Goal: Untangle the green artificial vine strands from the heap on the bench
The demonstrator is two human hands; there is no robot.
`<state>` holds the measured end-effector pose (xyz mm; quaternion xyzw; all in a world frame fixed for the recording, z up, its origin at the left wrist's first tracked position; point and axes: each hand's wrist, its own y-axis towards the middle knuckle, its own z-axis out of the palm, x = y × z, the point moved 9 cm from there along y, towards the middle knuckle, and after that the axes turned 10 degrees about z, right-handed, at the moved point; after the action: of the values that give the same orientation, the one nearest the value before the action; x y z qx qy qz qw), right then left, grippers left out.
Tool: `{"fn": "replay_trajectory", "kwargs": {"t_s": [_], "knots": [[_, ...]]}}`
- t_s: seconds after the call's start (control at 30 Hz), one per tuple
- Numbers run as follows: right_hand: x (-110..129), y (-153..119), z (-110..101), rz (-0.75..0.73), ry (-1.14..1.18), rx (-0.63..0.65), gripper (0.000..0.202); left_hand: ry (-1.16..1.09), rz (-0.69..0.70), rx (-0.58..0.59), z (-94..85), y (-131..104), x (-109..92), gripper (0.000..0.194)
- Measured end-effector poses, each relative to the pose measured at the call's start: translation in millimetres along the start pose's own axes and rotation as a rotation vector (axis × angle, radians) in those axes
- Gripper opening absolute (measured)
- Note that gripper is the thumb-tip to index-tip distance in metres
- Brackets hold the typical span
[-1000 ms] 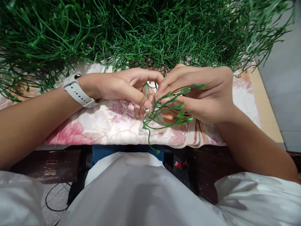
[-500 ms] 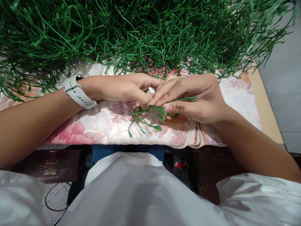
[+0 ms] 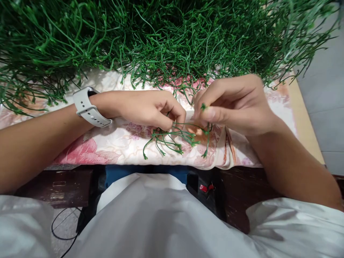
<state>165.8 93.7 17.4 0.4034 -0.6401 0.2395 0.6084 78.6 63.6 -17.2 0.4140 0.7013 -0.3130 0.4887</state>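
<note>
Over the floral cloth (image 3: pixel 88 152), a green sprig (image 3: pixel 188 136) hangs from the left hand (image 3: pixel 168 116).
The left hand's thumb and curled fingers pinch it where the stems gather; the right hand (image 3: pixel 201 111) has its fingertips nearly together by a stem tip, though whether it grips one I cannot tell. The sprig looks light and springy, probably best held at that gathered base, since the thin stems could bend or snag.

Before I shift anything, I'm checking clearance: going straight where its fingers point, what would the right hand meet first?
Probably the left hand, which lies across a small gap from the right hand, though depth is unclear.
</note>
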Motion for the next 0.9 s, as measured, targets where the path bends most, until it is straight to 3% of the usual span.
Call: {"fn": "replay_trajectory", "kwargs": {"t_s": [0.07, 0.17, 0.27, 0.33, 0.43, 0.57, 0.63, 0.77, 0.83, 0.9], "knots": [[9, -1, -21, -0.094, -0.003, -0.207, 0.019, 0.041, -0.022, -0.016, -2.5, -1, 1, 0.004], [20, -6, -49, -0.171, -0.068, -0.496, 0.024, 0.063, -0.048, -0.049, -6.3, -3, 5, 0.019], [28, -12, -76, -0.220, -0.181, -0.728, 0.017, 0.066, -0.045, -0.058, -8.1, -4, 6, 0.031], [25, -14, -93, -0.219, -0.180, -0.812, 0.007, 0.064, -0.037, -0.042, -7.5, -5, 6, 0.032], [19, -16, -108, -0.234, -0.158, -0.850, 0.017, 0.062, -0.017, -0.035, -7.9, -5, 7, 0.035], [27, -19, -83, -0.266, -0.459, -0.766, 0.023, 0.059, 0.053, -0.045, -9.8, -6, 7, 0.038], [29, -17, -59, -0.275, -0.499, -0.606, 0.019, 0.051, 0.087, -0.048, -10.2, -5, 6, 0.037], [24, -8, -2, -0.271, -0.610, -0.125, 0.025, 0.004, 0.112, -0.052, -9.7, -3, 4, 0.031], [21, -7, 11, -0.260, -0.688, 0.000, 0.037, -0.055, 0.130, -0.056, -8.9, -2, 4, 0.029], [20, -8, 14, -0.262, -0.741, 0.028, 0.057, -0.099, 0.152, -0.081, -10.6, -2, 4, 0.027]]}}
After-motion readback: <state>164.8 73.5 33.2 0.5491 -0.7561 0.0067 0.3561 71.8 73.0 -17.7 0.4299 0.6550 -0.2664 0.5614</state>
